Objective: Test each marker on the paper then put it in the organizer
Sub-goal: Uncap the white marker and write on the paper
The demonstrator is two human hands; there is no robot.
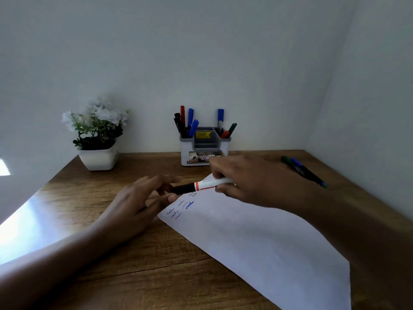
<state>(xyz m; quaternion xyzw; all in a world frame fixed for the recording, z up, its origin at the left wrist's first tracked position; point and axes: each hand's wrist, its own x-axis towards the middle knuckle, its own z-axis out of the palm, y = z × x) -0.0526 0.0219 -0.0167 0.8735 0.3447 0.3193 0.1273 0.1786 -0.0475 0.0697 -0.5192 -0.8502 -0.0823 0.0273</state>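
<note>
Holding a white marker (pixel 202 185) with a black cap, the right hand (pixel 243 182) wraps its fingers around the white body. The left hand (pixel 143 198) is at the black cap end, and its fingers and thumb curl close around the cap, but the picture is blurry there, so I cannot tell if they squeeze it tight. The marker lies sideways in the air, just above the top corner of a white paper (pixel 257 238). The paper sits on a brown wooden table (pixel 134 271), and it has small blue and black scribbles (pixel 182 208) near that corner. At the back of the table, against the wall, stands a white and grey organizer (pixel 204 151). Red, blue, black and green markers stick up from its left and right pockets. Two more markers, a green one (pixel 290 163) and a blue one (pixel 309 172), lie side by side on the table to the right, well apart from the paper. On the left stands a white pot with white flowers (pixel 98 139).
</note>
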